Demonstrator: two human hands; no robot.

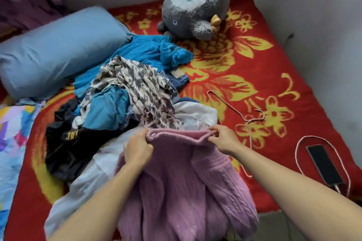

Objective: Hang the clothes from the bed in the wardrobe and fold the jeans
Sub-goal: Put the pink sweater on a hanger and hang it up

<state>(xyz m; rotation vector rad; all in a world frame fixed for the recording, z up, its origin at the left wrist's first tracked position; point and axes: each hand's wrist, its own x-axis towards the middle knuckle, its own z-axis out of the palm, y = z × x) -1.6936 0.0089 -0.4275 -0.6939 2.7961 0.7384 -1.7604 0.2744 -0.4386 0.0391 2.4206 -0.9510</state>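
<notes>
Both hands, left hand (pixel 138 146) and right hand (pixel 223 139), pinched the pink sweater (pixel 182 182) edge; beside it, hanger (pixel 235 109) unused, clothes pile (pixel 121 92) and jeans (pixel 181 79) unsorted

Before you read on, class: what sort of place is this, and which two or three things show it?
Probably a home bedroom: a red blanket with yellow flowers is spread wide as bedding, a light blue pillow lies on it, and a round grey plush toy sits by the wall.
</notes>
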